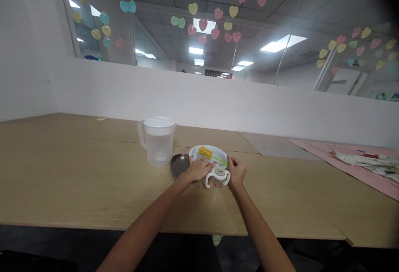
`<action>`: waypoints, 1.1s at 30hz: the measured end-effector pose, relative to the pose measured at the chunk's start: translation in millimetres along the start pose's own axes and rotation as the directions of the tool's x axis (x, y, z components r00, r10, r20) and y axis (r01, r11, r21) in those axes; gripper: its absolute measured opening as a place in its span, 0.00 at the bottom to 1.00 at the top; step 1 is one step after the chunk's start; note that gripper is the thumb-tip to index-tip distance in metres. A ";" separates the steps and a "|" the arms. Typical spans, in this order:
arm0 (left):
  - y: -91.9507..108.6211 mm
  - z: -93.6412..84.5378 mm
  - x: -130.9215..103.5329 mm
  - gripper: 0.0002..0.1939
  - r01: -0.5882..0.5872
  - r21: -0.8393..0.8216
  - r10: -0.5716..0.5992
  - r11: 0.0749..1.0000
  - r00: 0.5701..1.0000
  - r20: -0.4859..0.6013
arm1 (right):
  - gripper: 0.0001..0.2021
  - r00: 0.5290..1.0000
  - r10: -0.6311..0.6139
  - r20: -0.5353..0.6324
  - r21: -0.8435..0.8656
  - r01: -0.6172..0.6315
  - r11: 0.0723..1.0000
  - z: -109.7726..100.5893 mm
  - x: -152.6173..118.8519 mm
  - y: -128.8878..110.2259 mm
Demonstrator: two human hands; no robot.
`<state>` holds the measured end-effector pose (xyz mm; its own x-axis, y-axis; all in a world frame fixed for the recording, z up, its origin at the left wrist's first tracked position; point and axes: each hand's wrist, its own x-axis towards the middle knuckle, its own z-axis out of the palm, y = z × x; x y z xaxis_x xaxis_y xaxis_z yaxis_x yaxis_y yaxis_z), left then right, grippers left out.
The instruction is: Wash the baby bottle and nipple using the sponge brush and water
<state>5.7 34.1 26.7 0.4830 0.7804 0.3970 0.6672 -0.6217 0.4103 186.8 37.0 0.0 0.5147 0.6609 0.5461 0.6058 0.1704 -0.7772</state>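
Note:
My right hand (237, 171) is closed at the right rim of a white plate (193, 151), on the end of the green handle of a sponge brush (205, 152). The brush's yellow head rests toward the plate's far left side. My left hand (198, 169) lies over the plate's near left edge, fingers stretched to the right; whatever is under them is hidden. Between my hands, on the near side, stands a clear baby bottle (217, 181) with a white two-handled collar and its mouth uncovered. Small white pieces behind it are partly covered.
A translucent lidded pitcher (159, 145) stands left of the plate. Beside it, a dark round metal tray (179, 166) is partly behind my left hand. On the right, a pink cloth (330, 157) bears crumpled printed material. A low white wall (187, 101) with glass above closes the table's back.

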 end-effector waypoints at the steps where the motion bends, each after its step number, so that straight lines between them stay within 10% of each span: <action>1: -0.8 0.0 0.5 0.22 0.001 -0.018 -0.001 1.000 1.000 -0.008 | 0.26 1.000 0.001 0.006 -0.002 -0.001 1.000 0.2 -0.3 -0.3; 17: -11.9 -4.5 -2.6 0.20 -0.139 -0.738 -0.277 0.660 0.868 -0.412 | 0.26 0.997 0.074 0.019 0.068 -0.075 0.995 2.4 1.9 4.8; 25: -17.2 -8.6 -2.7 0.23 -0.164 -0.854 -0.511 0.493 0.741 -0.437 | 0.28 0.996 0.062 0.058 0.072 -0.066 0.995 2.5 2.0 5.0; 33: -21.5 -9.3 -1.7 0.20 -0.126 -0.873 -0.531 0.470 0.750 -0.394 | 0.29 0.987 -0.081 0.137 -0.080 0.093 0.992 -2.2 -8.0 -7.5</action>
<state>-14.8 45.5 24.8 -0.2154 0.8891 0.4039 -0.2424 -0.4493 0.8599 179.5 28.9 2.2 0.3757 0.7390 0.5592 0.6976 0.1717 -0.6956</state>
